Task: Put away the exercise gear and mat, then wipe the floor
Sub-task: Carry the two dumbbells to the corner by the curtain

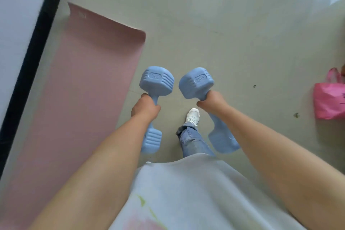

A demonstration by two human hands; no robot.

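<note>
I hold two light blue dumbbells marked 2KG above the floor in front of my body. My left hand point(144, 108) is closed around the handle of the left dumbbell point(156, 80). My right hand point(211, 101) grips the handle of the right dumbbell point(196, 82). Each dumbbell points away from me, its near head showing below the wrist. A pink exercise mat point(78, 89) lies unrolled flat on the floor to my left, its far corners slightly curled.
A white wall with a black skirting board point(31, 52) runs along the mat's left side. A pink plastic bag point(328, 99) stands on the glossy grey tile floor point(224, 33) at the right edge. My white shoe point(193, 115) and jeans leg show between the dumbbells.
</note>
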